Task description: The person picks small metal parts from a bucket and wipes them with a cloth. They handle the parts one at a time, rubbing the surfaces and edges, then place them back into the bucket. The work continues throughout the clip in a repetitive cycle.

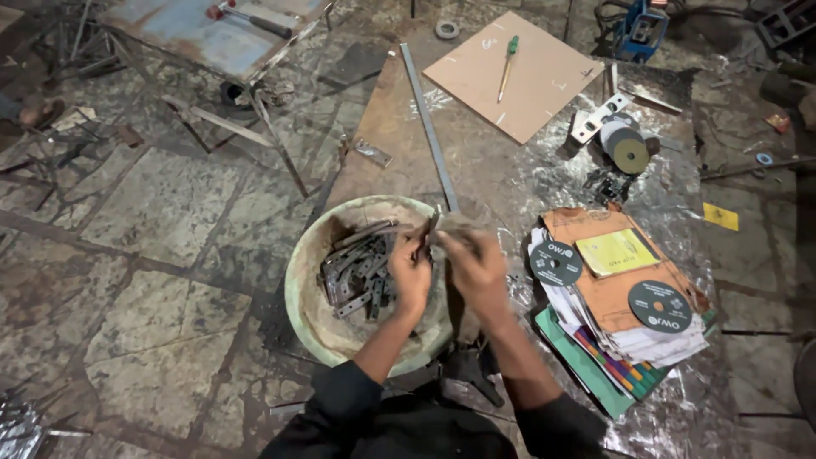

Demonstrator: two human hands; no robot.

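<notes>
Both my hands meet over the right side of a round pale basin (306,306) that holds several dark metal hinges (357,272). My left hand (411,274) and my right hand (476,263) together grip a small metal hinge piece (436,228) between the fingers, just above the basin's rim. The piece is blurred, so its exact shape is hard to tell. My sleeves are dark.
A long steel strip (429,127) lies on the rusty sheet beyond the basin. A brown board (544,85) carries a green-handled screwdriver (508,64). On the right lie a stack of papers with cutting discs (659,304), more discs (629,151), and a bracket (595,119).
</notes>
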